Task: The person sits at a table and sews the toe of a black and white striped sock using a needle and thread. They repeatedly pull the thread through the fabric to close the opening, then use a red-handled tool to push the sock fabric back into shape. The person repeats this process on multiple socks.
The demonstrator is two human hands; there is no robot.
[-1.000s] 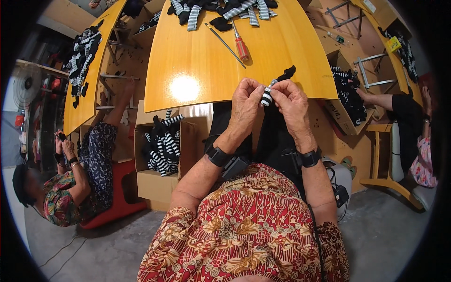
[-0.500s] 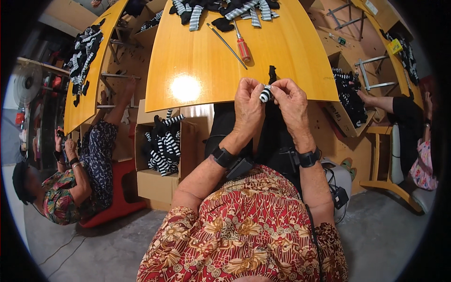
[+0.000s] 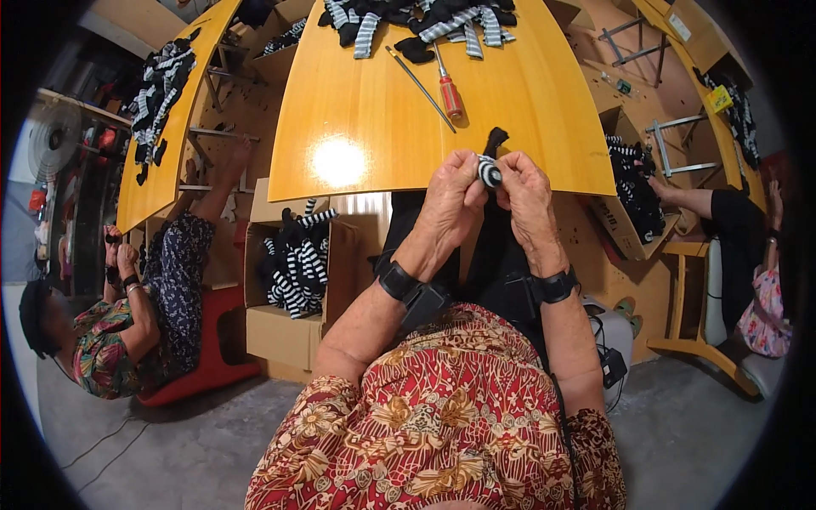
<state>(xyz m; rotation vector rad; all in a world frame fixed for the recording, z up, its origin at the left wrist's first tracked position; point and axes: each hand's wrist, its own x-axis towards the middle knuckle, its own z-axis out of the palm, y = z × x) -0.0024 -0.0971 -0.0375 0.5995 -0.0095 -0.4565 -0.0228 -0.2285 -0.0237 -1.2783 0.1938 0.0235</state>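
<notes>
Above the table's near edge, I pinch a small striped fabric tube (image 3: 489, 172) between both hands. It is black and white, like a narrow sock, with one round end facing up. A black end (image 3: 495, 141) sticks out beyond my fingers over the table. My left hand (image 3: 454, 194) grips the tube from the left with thumb and forefinger. From the other side, my right hand (image 3: 527, 197) holds it with closed fingertips. The fingers cover part of the tube.
On the yellow table (image 3: 382, 127) lie a red-handled screwdriver (image 3: 450, 95), a thin dark rod (image 3: 422, 91) and a pile of striped pieces (image 3: 438, 19). Cartons stand at left (image 3: 285, 333) and right (image 3: 614, 219). Co-workers sit at left (image 3: 110, 344) and right (image 3: 765, 297).
Both hands stay on the tube, and its striped round end has turned to face up more. The black end has shifted slightly. The whole view has moved a little.
</notes>
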